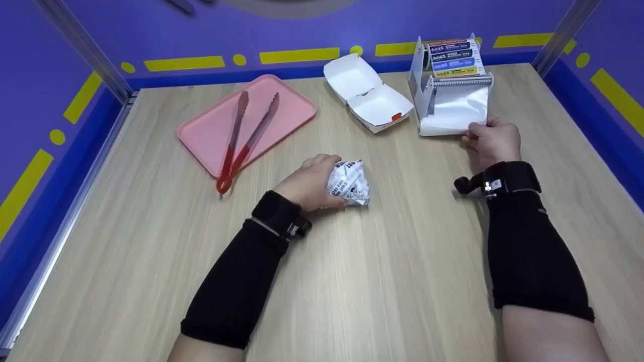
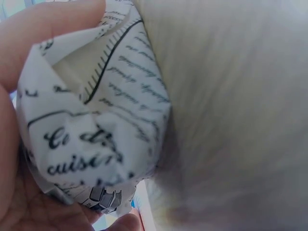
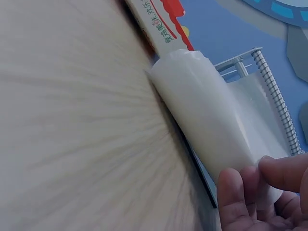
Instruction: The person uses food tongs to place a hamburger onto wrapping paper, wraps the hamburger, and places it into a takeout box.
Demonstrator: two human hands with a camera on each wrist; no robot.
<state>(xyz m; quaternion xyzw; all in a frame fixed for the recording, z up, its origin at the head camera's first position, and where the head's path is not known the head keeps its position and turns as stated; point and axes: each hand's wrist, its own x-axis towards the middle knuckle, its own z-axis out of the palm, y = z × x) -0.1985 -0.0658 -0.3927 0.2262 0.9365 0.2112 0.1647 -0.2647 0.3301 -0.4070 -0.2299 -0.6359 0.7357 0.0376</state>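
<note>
In the middle of the table my left hand point(image 1: 313, 182) grips a paper-wrapped bundle point(image 1: 349, 183), white with black printed lettering. The left wrist view shows the folded wrapper point(image 2: 96, 110) close up, fingers and thumb curled round it; what is inside is hidden. At the back right my right hand point(image 1: 495, 142) pinches the lower right corner of a translucent plastic film point(image 1: 460, 104) that hangs from a white dispenser point(image 1: 416, 75). Close by in the right wrist view, thumb and fingers hold the film's edge point(image 3: 207, 106), which curls into a loose tube.
A pink tray point(image 1: 201, 128) at the back left carries red-handled metal tongs point(image 1: 235, 151), whose handle end overhangs its front edge. Between tray and dispenser stands an opened white burger box point(image 1: 380, 103). Several colored label rolls point(image 1: 454, 64) sit in the dispenser's upper part.
</note>
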